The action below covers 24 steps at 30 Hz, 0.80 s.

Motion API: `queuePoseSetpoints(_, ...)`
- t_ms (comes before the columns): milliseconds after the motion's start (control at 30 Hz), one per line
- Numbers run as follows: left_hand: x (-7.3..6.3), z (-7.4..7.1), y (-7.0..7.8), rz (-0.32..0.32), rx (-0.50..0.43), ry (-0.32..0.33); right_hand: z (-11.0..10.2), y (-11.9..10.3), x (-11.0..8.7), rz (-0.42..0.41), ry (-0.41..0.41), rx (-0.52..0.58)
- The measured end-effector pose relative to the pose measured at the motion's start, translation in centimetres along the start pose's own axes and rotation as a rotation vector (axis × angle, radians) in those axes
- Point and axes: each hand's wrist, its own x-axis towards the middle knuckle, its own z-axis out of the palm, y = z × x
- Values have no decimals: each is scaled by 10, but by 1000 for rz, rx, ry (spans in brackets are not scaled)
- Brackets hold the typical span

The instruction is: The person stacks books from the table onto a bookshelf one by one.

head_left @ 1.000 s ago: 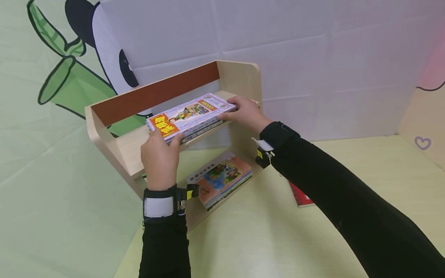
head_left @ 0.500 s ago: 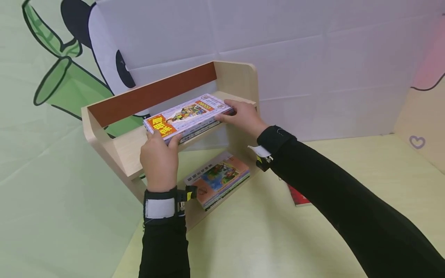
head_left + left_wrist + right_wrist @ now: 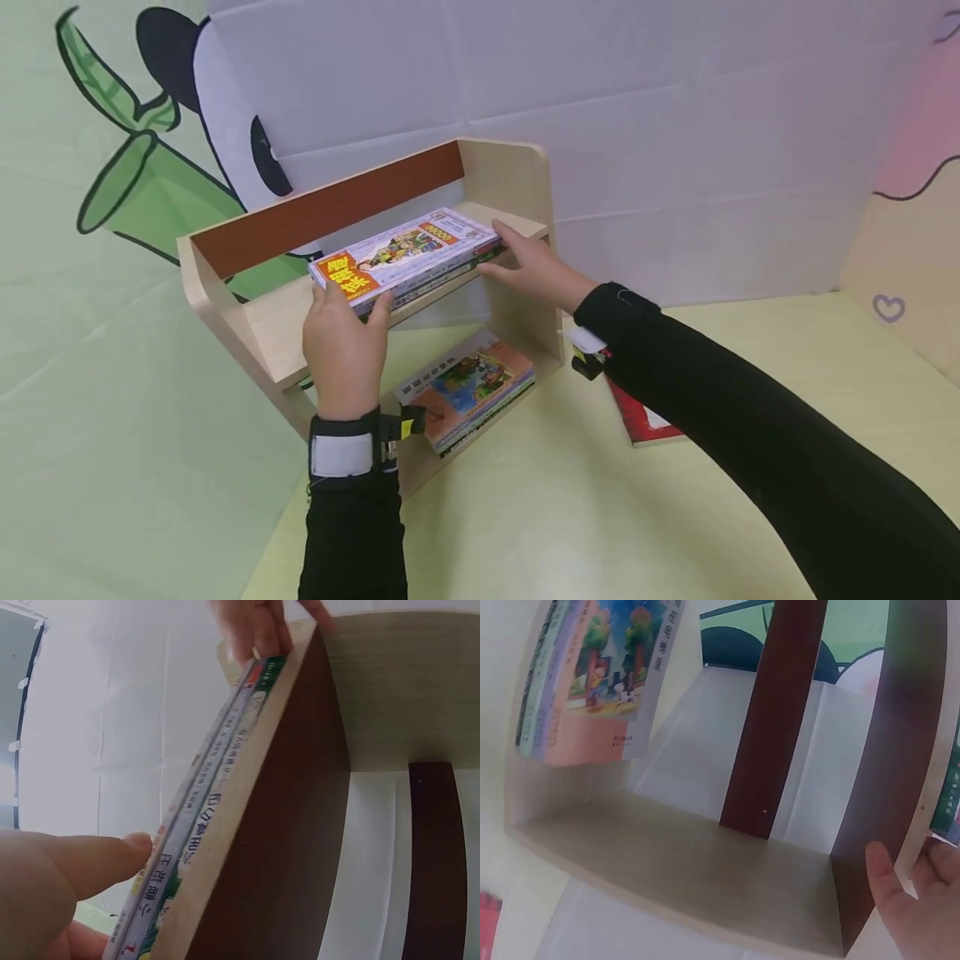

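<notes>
A small stack of books [image 3: 408, 250], its top cover lilac with an orange title block, lies on the upper board of a light wooden shelf [image 3: 281, 333]. My left hand [image 3: 343, 354] grips the stack's near left corner, thumb on the spines and fingers at the left end. In the left wrist view the spines [image 3: 202, 787] run along the board's front edge. My right hand [image 3: 543, 271] is at the stack's right end, fingertips right at its corner. Its thumb [image 3: 885, 874] stretches apart from the fingers, by the underside of the board in the right wrist view.
On the lower board lies another stack of books [image 3: 468, 387] with an orange and grey cover. A red book [image 3: 637, 417] lies on the pale table [image 3: 555, 517], partly behind my right sleeve. A printed cloth [image 3: 615, 100] hangs behind the shelf.
My right hand has loosened and shifted slightly right, its thumb coming away from the stack's front edge. My left hand has kept its place at the left corner; the camera view shifted slightly.
</notes>
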Motion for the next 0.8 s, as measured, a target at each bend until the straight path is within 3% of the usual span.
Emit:
queuePoseSetpoints(133,-2,1,1,-7,-47,-26,-10,18,-23,-34,-3,-33)
queuePoseSetpoints(267,-9,3,4,67,-125,92,-20,47,-48,43,-19,-44)
queuePoseSetpoints(367,-17,9,10,185,-224,227,-24,82,-68,151,-12,-12)
queuePoseSetpoints(500,-32,22,24,351,-314,339,-24,135,-103,326,39,79)
queuePoseSetpoints(667,-50,52,39,534,-366,397,-20,184,-148,570,149,193)
queuePoseSetpoints(800,-61,87,48,670,-394,371,-19,203,-173,695,215,225)
